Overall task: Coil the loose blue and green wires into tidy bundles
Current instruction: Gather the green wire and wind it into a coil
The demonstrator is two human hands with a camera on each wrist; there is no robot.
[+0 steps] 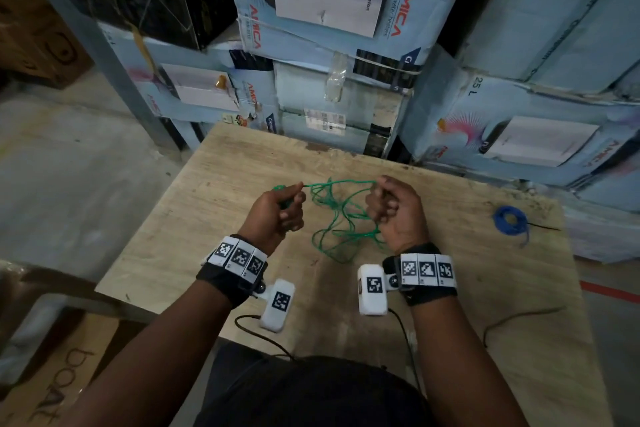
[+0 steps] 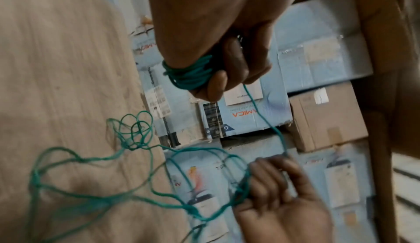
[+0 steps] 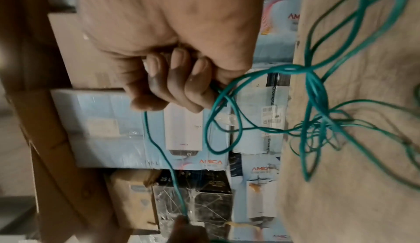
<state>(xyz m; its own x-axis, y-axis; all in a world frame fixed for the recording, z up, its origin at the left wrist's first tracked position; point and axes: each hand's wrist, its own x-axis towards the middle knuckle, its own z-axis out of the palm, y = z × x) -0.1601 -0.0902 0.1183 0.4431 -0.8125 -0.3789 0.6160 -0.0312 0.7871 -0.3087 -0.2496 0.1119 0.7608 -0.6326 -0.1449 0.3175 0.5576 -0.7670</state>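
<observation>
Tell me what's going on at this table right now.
A person is coiling a green wire over a wooden table. The left hand grips the turns wound so far, while the right hand holds the strand stretched between them. Most of the wire lies in a loose tangle on the table. The blue wire sits already coiled near the right edge.

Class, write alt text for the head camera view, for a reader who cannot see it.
Two hands work a green wire above a wooden table: the left hand grips a small wound bundle, the right hand holds loose strands. A coiled blue wire lies on the table to the right; cardboard boxes are stacked behind.
</observation>
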